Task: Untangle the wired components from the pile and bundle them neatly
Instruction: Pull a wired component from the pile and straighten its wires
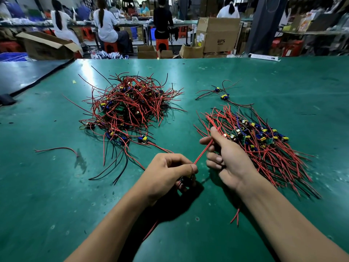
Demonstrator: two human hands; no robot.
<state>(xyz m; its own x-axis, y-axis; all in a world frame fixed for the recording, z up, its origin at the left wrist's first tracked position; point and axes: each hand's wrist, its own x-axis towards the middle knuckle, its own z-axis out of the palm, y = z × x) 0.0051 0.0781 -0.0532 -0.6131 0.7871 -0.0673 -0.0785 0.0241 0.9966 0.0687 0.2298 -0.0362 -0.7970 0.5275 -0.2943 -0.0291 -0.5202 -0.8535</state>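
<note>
Trouble may come from the red wire (203,152) stretched between the left hand (170,172), which pinches its near end, and the right hand (225,155), curled around it beside the sorted bundle (264,146): a hard pull could rip it loose.

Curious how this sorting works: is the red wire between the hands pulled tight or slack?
Tight. The red wire runs in a straight line from the pinching left hand up into the right hand.

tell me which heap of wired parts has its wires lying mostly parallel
The right heap, beside the right hand; the left pile is a tangle pointing everywhere.
</note>
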